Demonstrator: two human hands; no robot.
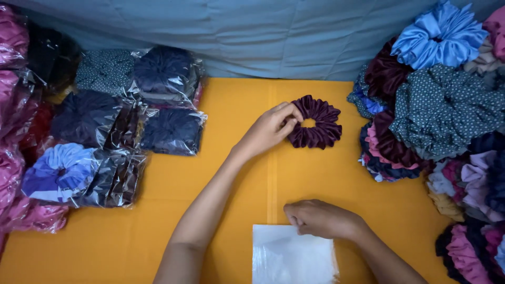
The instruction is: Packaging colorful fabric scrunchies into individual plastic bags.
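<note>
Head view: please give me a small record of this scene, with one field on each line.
surface: orange table
left hand: fingers pinch the edge of the dark purple scrunchie
right hand: closed, rests on the top edge of the clear plastic bag
left side: packed scrunchies in clear bags
right side: pile of loose scrunchies, many colours
background: grey-blue cloth

Bright, even light; soft shadows.
</note>
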